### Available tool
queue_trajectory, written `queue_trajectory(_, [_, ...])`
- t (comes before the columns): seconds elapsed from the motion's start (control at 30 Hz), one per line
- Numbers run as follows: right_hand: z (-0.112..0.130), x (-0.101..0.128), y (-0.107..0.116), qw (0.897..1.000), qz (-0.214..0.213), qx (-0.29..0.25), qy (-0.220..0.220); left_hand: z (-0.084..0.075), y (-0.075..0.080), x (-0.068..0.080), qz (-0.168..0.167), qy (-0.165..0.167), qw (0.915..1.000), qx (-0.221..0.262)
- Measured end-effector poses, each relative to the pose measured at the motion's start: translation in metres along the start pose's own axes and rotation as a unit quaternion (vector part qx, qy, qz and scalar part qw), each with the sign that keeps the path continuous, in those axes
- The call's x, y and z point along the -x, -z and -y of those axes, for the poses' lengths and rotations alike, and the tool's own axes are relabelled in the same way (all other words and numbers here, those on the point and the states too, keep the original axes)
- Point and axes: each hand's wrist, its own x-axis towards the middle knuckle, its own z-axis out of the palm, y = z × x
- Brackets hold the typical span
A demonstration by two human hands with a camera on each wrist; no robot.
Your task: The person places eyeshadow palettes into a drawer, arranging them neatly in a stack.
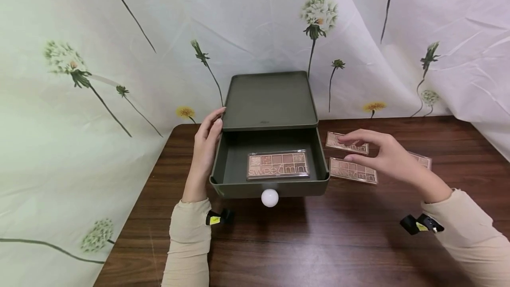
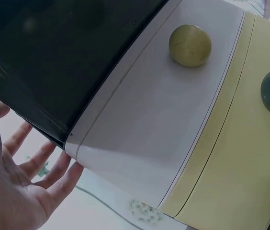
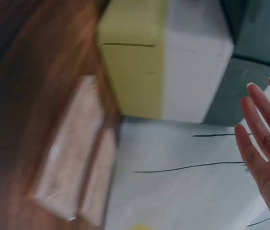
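A stacked drawer unit (image 1: 268, 101) stands against the backdrop with its dark green top drawer (image 1: 235, 189) pulled out. Inside that drawer lies an eyeshadow palette (image 1: 277, 164) lettered "sweet mint". My left hand (image 1: 205, 145) rests with extended fingers against the unit's left side; the left wrist view shows those fingertips at the edge of the dark drawer (image 2: 53, 96). Over the table to the right, my right hand (image 1: 384, 154) hovers with loosely bent fingers, holding nothing. Beneath and beside it lie a front palette (image 1: 350, 172) and a back palette (image 1: 338, 138).
Another palette (image 1: 422, 160) lies partly hidden behind the right hand. The top drawer carries a white round knob (image 1: 270, 198). Below it are a white drawer (image 2: 140, 105) and a yellow drawer (image 2: 235, 158), each with a knob. A dandelion-print cloth (image 1: 259, 21) hangs behind the wooden table (image 1: 259, 251).
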Motion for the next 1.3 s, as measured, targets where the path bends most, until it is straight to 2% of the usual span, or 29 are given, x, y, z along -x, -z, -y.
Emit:
queue_trajectory(0.2, [-0.025, 0.013, -0.006, 1.0, 0.019, 0.016, -0.019, 0.001, 0.0, 0.0, -0.001, 0.002, 1.0, 0.008])
queue_trajectory(0.47, [-0.059, 0.028, -0.009, 0.994, 0.03, 0.048, -0.089, 0.001, 0.0, 0.0, -0.003, -0.002, 1.0, 0.003])
queue_trajectory(0.7, [-0.082, 0.033, -0.01, 0.988, 0.081, 0.038, -0.122, 0.001, 0.0, 0.0, -0.004, 0.0, 1.0, 0.005])
queue_trajectory(0.97, [-0.098, 0.036, -0.016, 0.983, 0.134, 0.025, -0.127, 0.001, 0.001, 0.001, -0.008, -0.001, 1.0, 0.001])
queue_trajectory(1.13, [-0.1, 0.036, -0.02, 0.97, 0.174, 0.005, -0.17, 0.0, 0.0, 0.001, -0.006, 0.001, 1.0, -0.002])
queue_trajectory(1.3, [-0.099, 0.032, -0.024, 0.964, 0.195, 0.011, -0.181, 0.0, -0.001, 0.001, -0.004, -0.001, 1.0, 0.0])
